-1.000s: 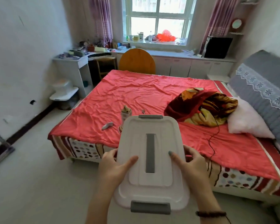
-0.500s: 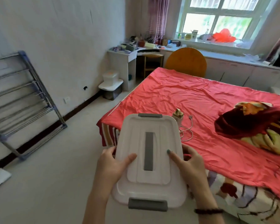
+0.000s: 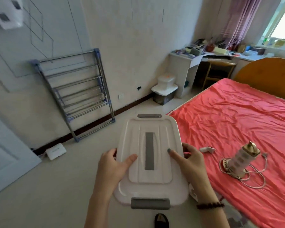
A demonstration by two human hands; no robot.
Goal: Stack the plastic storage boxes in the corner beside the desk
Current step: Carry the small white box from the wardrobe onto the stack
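Note:
I carry a white plastic storage box (image 3: 150,186) with a grey handle strip on its lid and grey end clips, held level at waist height above the floor. My left hand (image 3: 113,167) grips its left side with the thumb on the lid. My right hand (image 3: 190,163) grips the right side the same way. Far ahead, two stacked storage boxes (image 3: 164,89) stand on the floor against the wall, next to the white desk (image 3: 183,66): a small white one on a larger box with a white lid.
A bed with a red sheet (image 3: 237,122) fills the right side, with a tower power strip and cable (image 3: 242,160) on it. A folded metal drying rack (image 3: 79,94) leans on the left wall. A small white device (image 3: 56,151) lies by the skirting. A door edge (image 3: 5,155) is at left.
The view has swung left and moved alongside the bed; the drying rack and the stacked boxes by the desk now appear larger. The box stays in both hands.

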